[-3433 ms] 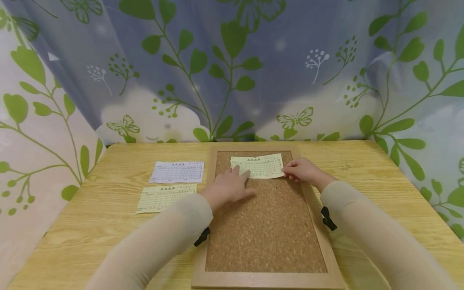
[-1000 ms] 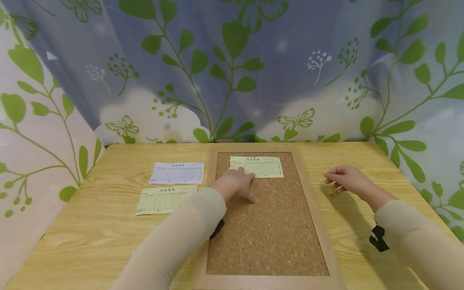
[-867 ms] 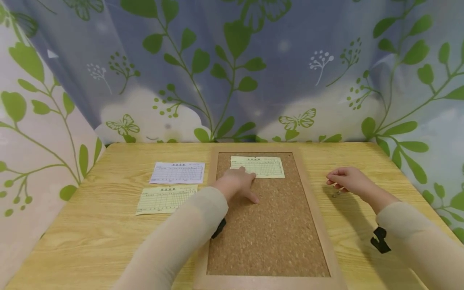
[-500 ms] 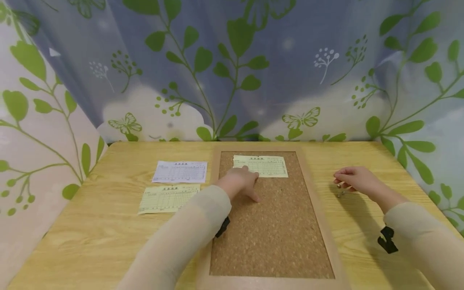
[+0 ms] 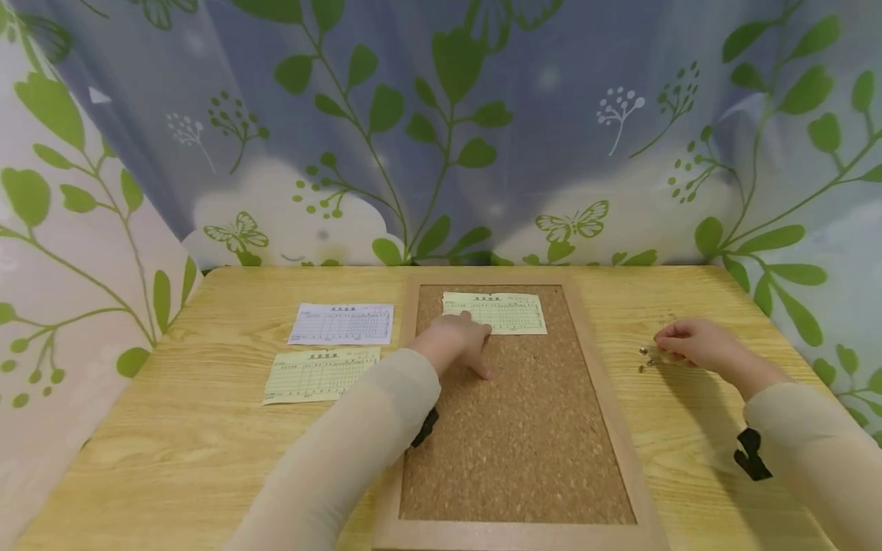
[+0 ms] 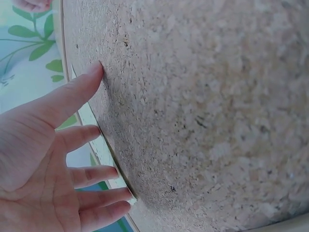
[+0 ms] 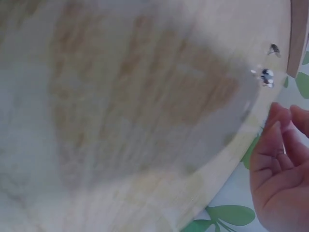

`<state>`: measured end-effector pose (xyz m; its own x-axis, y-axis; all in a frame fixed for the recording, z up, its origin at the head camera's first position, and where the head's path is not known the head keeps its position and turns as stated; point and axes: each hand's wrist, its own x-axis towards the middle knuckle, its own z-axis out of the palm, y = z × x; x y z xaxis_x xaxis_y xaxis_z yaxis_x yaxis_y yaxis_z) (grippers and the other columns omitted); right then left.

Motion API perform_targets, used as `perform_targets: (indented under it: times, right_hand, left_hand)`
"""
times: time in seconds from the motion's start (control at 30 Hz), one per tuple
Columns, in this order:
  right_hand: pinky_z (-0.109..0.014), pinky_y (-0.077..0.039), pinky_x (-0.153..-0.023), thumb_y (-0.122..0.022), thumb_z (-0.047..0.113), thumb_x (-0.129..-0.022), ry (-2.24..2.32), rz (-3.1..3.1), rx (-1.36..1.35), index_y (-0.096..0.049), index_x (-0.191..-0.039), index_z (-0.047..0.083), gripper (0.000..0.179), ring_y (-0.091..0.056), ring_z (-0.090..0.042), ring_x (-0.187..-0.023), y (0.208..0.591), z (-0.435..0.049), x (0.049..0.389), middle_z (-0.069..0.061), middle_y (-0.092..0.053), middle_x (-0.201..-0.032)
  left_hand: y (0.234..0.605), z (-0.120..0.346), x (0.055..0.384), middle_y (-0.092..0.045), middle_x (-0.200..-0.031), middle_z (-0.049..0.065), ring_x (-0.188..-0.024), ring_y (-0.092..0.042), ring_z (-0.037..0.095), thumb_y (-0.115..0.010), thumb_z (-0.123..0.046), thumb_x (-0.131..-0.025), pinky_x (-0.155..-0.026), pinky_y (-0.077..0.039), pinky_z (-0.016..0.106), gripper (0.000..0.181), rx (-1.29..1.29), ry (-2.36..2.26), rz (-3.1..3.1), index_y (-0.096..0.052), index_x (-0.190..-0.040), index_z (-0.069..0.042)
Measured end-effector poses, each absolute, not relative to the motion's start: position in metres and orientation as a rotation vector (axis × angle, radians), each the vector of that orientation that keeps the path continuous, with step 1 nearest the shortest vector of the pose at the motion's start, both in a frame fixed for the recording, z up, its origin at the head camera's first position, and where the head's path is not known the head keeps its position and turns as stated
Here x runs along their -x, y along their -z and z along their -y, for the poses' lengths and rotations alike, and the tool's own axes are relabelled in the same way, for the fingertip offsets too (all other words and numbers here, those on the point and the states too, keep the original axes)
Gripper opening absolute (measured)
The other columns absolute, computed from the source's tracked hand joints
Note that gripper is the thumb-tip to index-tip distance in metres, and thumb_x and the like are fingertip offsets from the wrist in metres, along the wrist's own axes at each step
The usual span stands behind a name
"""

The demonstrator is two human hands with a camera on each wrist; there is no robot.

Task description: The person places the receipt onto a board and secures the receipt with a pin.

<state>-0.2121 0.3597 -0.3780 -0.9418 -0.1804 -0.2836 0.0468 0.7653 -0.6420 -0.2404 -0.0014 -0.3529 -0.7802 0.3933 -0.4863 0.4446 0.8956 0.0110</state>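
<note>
My left hand (image 5: 456, 342) lies over the framed cork board (image 5: 513, 444), fingers extended and thumb spread. Its fingertips rest on a yellow-green printed slip (image 5: 513, 314) near the board's top, covering its lower left corner. In the left wrist view the fingers (image 6: 99, 175) lie along the slip's edge, and the thumb touches the cork. To the right of the board, my right hand (image 5: 704, 348) hovers low over the table, thumb and forefinger close together. Anything between those fingertips is too small to tell. Beside them lie small shiny tacks (image 5: 644, 350), also visible as metallic tacks (image 7: 266, 76) in the right wrist view.
A white printed slip (image 5: 341, 324) and a second yellow-green slip (image 5: 318, 375) lie left of the board on the wooden table (image 5: 186, 428). My left sleeve partly covers the latter. A leaf-patterned curtain (image 5: 427, 153) stands behind and at both sides.
My right hand first let go of the slip's right edge and moved right to the tacks. In the last half second it shifted slightly further right, uncovering them. The left hand stays on the slip.
</note>
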Motion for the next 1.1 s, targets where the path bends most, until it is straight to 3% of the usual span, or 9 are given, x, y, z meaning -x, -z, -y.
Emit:
perform_targets:
  times: [0.13, 0.3, 0.73, 1.1]
  right_hand:
    - [-0.032, -0.046, -0.061, -0.049, 0.018, -0.098, 0.918, -2.632, 0.131, -0.053, -0.111, -0.014, 0.034, -0.051, -0.016, -0.07, 0.382, -0.36, 0.211, -0.005, -0.059, -0.081]
    - [-0.03, -0.047, -0.06, -0.053, 0.011, -0.095, 0.896, -2.639, 0.174, -0.057, -0.103, -0.014, 0.026, -0.053, -0.014, -0.071, 0.388, -0.363, 0.21, -0.003, -0.06, -0.081]
    - [-0.026, -0.045, -0.059, -0.056, 0.012, -0.094, 0.963, -2.568, 0.261, -0.057, -0.106, -0.011, 0.026, -0.05, -0.008, -0.067, 0.397, -0.361, 0.208, -0.003, -0.06, -0.083]
    - [-0.025, -0.043, -0.057, -0.057, 0.01, -0.093, 0.901, -2.625, 0.273, -0.059, -0.101, -0.01, 0.022, -0.048, -0.007, -0.064, 0.397, -0.356, 0.208, -0.002, -0.06, -0.082]
  left_hand:
    - [0.351, 0.002, 0.241, -0.04, -0.139, 0.01, -0.124, -0.04, 0.024, -0.066, -0.055, -0.079, -0.096, -0.039, 0.04, 0.077, -0.599, 0.14, -2.574, -0.038, -0.143, -0.023]
    - [0.35, 0.002, 0.241, -0.037, -0.141, 0.011, -0.126, -0.039, 0.026, -0.067, -0.052, -0.079, -0.098, -0.037, 0.041, 0.078, -0.587, 0.095, -2.559, -0.036, -0.144, -0.022]
    - [0.352, 0.003, 0.239, -0.04, -0.137, 0.009, -0.123, -0.04, 0.023, -0.067, -0.051, -0.079, -0.096, -0.038, 0.038, 0.071, -0.603, 0.117, -2.553, -0.043, -0.139, -0.022]
    - [0.351, 0.002, 0.239, -0.039, -0.14, 0.009, -0.125, -0.039, 0.023, -0.064, -0.053, -0.081, -0.097, -0.038, 0.039, 0.075, -0.61, 0.168, -2.565, -0.037, -0.143, -0.024]
